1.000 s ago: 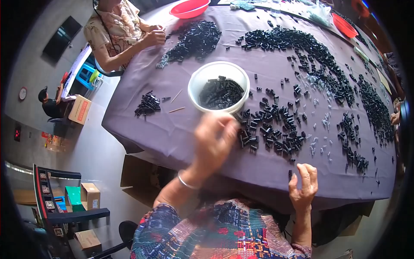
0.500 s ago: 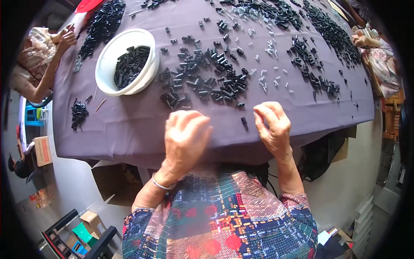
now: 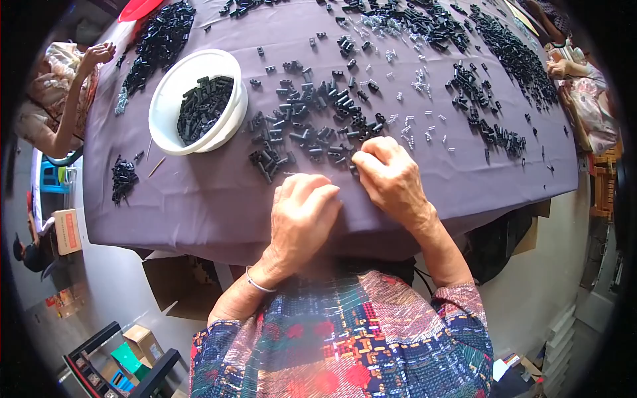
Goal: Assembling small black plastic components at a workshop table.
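Note:
My left hand (image 3: pixel 302 215) is closed above the front of the table, its fingertips curled under; whatever it holds is hidden. To its right, my right hand (image 3: pixel 391 176) reaches the front edge of a loose spread of short black plastic tube-like parts (image 3: pixel 312 129). Its thumb and forefinger are pinched together against the parts there, and I cannot make out what is between them. Small silvery coil-like springs (image 3: pixel 401 126) lie just beyond the right hand. A white round tub (image 3: pixel 159 119), partly filled with black parts (image 3: pixel 202 109), stands beyond my left hand.
A purple-grey cloth (image 3: pixel 199 212) covers the table. A thin wooden stick (image 3: pixel 157 166) lies beside a small black heap (image 3: pixel 123 179). Bigger black heaps (image 3: pixel 511 60) spread across the far side. Other people's arms (image 3: pixel 73 99) show at the left and right edges.
My right hand has moved left and slightly away from me, up to the black parts, covering where loose ones lay. My left hand has shifted a little right and nearer to me.

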A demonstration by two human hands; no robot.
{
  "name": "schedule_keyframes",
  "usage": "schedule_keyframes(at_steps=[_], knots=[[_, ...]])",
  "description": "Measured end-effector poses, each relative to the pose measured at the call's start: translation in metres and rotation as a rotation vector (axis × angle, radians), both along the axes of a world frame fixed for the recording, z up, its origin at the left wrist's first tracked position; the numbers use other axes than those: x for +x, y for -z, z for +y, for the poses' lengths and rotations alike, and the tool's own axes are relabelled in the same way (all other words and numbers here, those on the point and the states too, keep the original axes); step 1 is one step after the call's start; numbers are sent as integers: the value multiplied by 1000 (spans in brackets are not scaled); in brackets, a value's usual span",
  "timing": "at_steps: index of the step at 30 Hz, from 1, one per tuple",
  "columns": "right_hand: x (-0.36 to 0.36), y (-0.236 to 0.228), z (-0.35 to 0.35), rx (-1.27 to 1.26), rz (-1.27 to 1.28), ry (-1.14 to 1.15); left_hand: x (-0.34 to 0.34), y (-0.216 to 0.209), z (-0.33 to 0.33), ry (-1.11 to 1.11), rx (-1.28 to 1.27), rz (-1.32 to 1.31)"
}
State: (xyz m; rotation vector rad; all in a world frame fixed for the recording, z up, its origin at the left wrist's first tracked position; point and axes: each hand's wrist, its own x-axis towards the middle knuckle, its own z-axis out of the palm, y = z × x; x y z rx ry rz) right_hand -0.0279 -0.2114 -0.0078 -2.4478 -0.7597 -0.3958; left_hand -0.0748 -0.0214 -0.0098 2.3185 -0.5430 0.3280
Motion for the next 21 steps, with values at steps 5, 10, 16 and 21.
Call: schedule_keyframes(at_steps=[5,10,16,21], knots=[[-11,4,-13,78,-41,-18,-1,2,5,-17,7,-2],[-7,-11,-32,264,-236,247,1,6,5,-63,-2,-37],[-6,-21,-34,242,-497,326,-5,10,10,-139,28,-51],[-1,-12,-21,196,-134,150,-2,1,12,-162,-39,-73]])
